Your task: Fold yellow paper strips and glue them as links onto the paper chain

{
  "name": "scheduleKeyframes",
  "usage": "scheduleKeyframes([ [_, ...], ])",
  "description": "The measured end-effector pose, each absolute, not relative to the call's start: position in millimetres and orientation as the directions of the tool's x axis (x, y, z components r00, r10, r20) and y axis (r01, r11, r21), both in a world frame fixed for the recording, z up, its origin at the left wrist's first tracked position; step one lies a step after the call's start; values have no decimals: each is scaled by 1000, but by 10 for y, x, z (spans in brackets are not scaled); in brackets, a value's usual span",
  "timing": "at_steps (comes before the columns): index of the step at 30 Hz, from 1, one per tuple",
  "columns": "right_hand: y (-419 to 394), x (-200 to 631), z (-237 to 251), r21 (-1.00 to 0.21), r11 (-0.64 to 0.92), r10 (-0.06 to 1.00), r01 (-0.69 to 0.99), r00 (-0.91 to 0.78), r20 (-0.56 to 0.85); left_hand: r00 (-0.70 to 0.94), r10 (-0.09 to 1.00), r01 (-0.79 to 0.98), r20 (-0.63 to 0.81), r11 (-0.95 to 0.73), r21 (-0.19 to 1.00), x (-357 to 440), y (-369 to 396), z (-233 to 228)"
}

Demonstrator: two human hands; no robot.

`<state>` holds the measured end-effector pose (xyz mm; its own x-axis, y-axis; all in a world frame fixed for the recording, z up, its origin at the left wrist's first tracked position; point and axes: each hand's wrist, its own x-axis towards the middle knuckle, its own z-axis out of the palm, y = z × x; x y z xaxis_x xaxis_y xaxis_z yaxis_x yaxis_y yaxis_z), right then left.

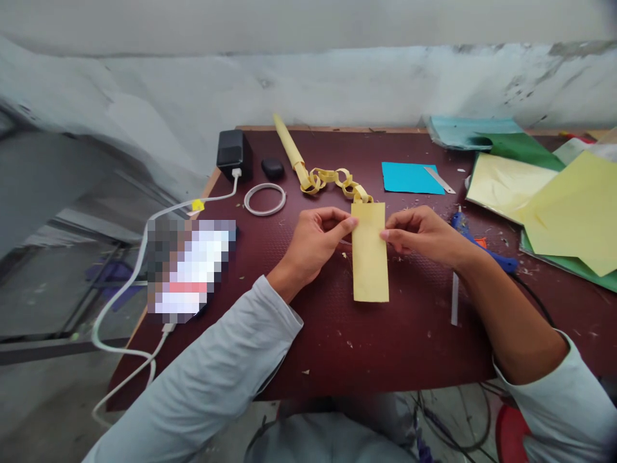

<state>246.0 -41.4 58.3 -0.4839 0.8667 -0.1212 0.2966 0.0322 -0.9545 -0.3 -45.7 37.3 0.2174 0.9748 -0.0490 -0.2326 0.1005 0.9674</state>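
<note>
Pinching a yellow paper strip (369,254) by its two long edges near the top, the left hand (315,241) and right hand (420,234) hold it flat over the dark red desk (385,347), thumbs on top and fingers curled beneath. The fingertips under the paper are hidden. The strip lies at the desk's middle, its upper end just below a yellow paper chain (335,181) that runs up to a rolled yellow tube (289,148). A pixelated block (190,267) at the left edge hides whatever lies there; a white cable (144,257) runs from it to a black adapter (232,153). No writing can be read anywhere. A blue tool (482,247) is mostly covered by the right forearm. Both forearms angle inward from the lower corners, grey sleeves pushed back, wrists resting low. Coloured sheets (554,206) at the right are cut off by the frame.
</note>
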Motion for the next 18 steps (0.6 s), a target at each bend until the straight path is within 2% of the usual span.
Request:
scheduleKeyframes([
  [6, -420, 2418, 597, -973, 27, 910, 229, -408, -70, 373, 926, -192, -58, 137, 972, 20, -501, 345],
  [18, -423, 2404, 596, -978, 52, 928, 200, -371, -26, 396, 914, -147, -84, 153, 977, 36, -524, 372],
])
